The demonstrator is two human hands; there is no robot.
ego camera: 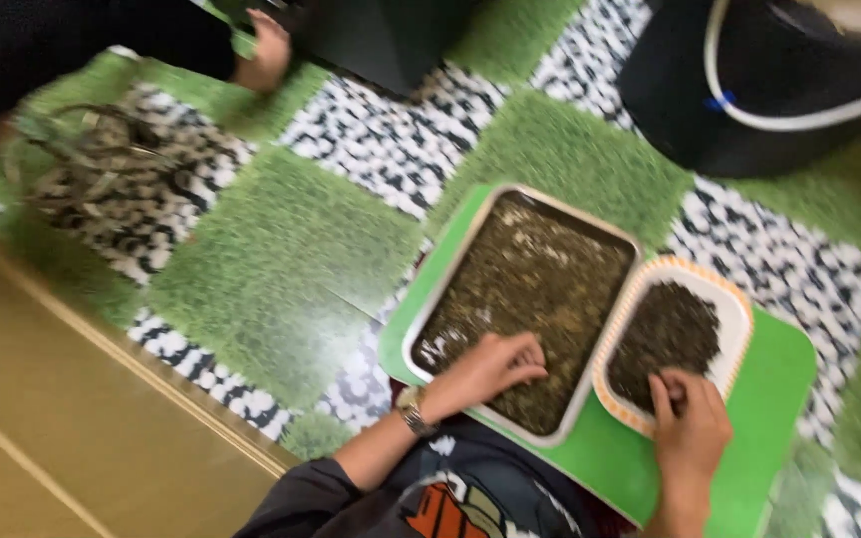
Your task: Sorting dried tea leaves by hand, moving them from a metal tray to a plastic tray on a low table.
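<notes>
Across the floor, a patchwork mat of green artificial-grass squares (281,269) and black-and-white pebble-patterned squares (391,134) is laid, bordered at the left by a tan smooth floor strip (62,438). A bright green flat plastic board (759,399) is set on the mat. On it, a large rectangular white-rimmed tray of brownish-green dried leaf matter (535,289) is placed, with a smaller orange-and-white rimmed tray of darker dried matter (670,339) just beside it on the right. A black round container with a white hose (749,90) is seen at the upper right.

The left hand (490,369), a watch worn at its wrist, is rested in the large tray, fingers curled and pressed together into the material. The right hand (690,423) is laid at the smaller tray's near edge, fingertips gathered into the dark matter; whether anything is pinched cannot be told.
</notes>
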